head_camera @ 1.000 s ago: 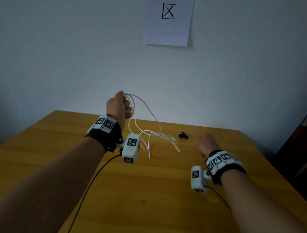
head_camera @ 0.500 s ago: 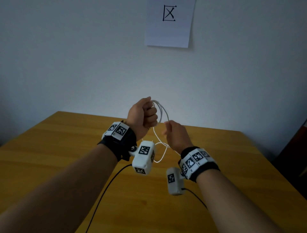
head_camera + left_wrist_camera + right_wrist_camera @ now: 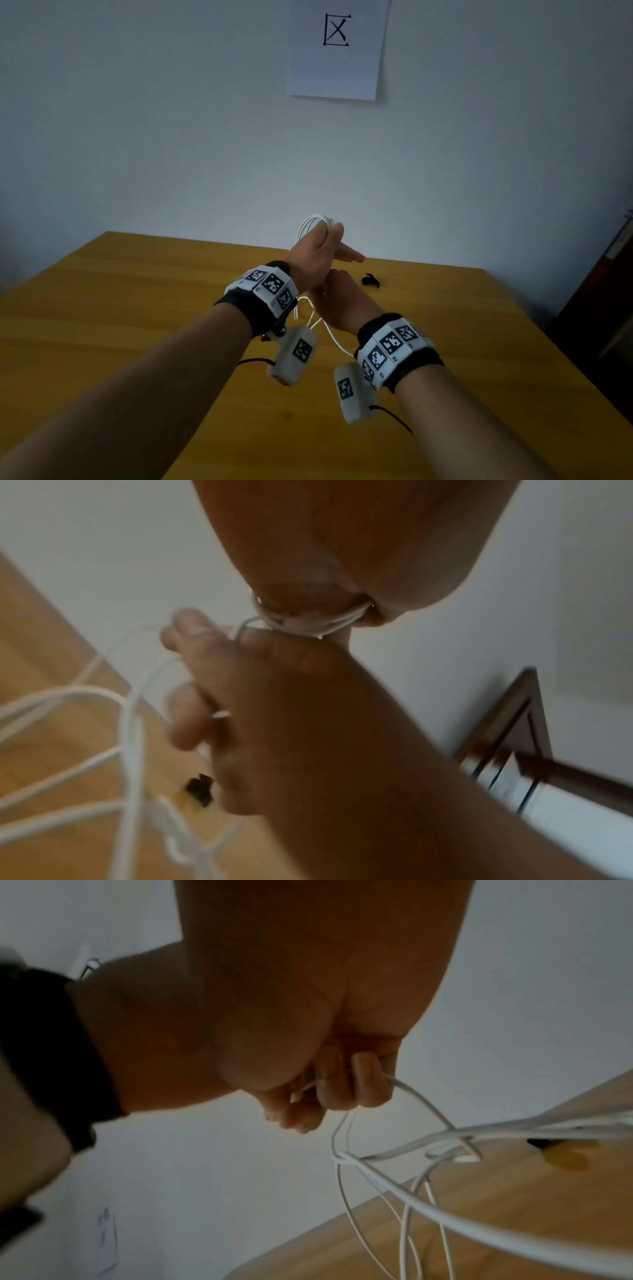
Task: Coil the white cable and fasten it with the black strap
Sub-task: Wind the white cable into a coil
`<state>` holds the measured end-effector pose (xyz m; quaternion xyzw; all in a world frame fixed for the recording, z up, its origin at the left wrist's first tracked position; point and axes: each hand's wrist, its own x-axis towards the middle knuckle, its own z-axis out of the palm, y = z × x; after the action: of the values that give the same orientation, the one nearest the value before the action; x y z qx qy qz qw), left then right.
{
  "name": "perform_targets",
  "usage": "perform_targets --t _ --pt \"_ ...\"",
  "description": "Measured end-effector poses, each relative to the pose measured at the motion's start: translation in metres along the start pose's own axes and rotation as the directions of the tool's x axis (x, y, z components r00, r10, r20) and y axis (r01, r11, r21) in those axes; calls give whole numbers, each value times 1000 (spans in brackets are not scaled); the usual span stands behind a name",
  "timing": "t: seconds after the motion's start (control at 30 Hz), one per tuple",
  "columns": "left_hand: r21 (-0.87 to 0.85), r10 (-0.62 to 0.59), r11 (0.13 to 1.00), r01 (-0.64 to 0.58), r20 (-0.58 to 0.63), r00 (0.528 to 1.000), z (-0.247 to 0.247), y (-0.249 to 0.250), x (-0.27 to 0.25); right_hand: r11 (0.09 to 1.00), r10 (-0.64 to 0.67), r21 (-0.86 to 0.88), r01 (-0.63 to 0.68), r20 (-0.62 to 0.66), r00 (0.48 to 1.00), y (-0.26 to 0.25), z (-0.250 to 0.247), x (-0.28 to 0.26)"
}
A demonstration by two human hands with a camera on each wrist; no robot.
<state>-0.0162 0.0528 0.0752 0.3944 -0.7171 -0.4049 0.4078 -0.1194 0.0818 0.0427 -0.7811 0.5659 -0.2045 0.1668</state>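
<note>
The white cable (image 3: 313, 222) arcs in loops over my raised left hand (image 3: 318, 253). The thumb clamps the loops against the hand while the fingers point straight to the right. In the left wrist view the cable (image 3: 130, 723) crosses the crook of the left hand (image 3: 342, 547), and more loops hang down to the table. My right hand (image 3: 342, 305) is just below the left. Its curled fingers (image 3: 342, 1085) pinch a strand of the cable (image 3: 428, 1153). The black strap (image 3: 371, 280) lies loose on the table beyond both hands, touched by neither.
The wooden table (image 3: 137, 308) runs up to a white wall with a paper sheet (image 3: 337, 48) taped on it. Dark furniture (image 3: 609, 308) stands past the table's right edge. Thin black leads trail from the wrist cameras (image 3: 294, 356) across the table.
My left hand moved right and its fingers straightened out of a fist. My right hand slid in under it, holding a strand. More cable now lies over the left hand.
</note>
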Motion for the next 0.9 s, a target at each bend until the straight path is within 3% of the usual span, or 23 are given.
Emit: perform_targets --t 0.1,0.3,0.47,0.57,0.73,0.9 --pt "329 29 944 -18 -28 999 -2 -12 3 993 -50 106 55 -52 997 -1 -8 -6" --pt "766 -40 642 44 -24 999 -6 -14 -5 992 -15 126 22 -51 999 11 -15 -8" --pt "873 5 487 12 -17 1000 -7 -13 -7 992 13 122 -1 -94 995 18 -19 -7" --pt "910 45 415 -26 8 999 -7 -13 -10 1000 -1 11 2 -119 993 21 -22 -4" --pt "926 15 368 -80 81 997 -7 -5 -9 948 -90 -317 30 -175 980 28 -23 1" --pt "898 -21 435 71 -68 997 -20 -1 -3 933 -88 -361 4 -215 973 42 -21 0"
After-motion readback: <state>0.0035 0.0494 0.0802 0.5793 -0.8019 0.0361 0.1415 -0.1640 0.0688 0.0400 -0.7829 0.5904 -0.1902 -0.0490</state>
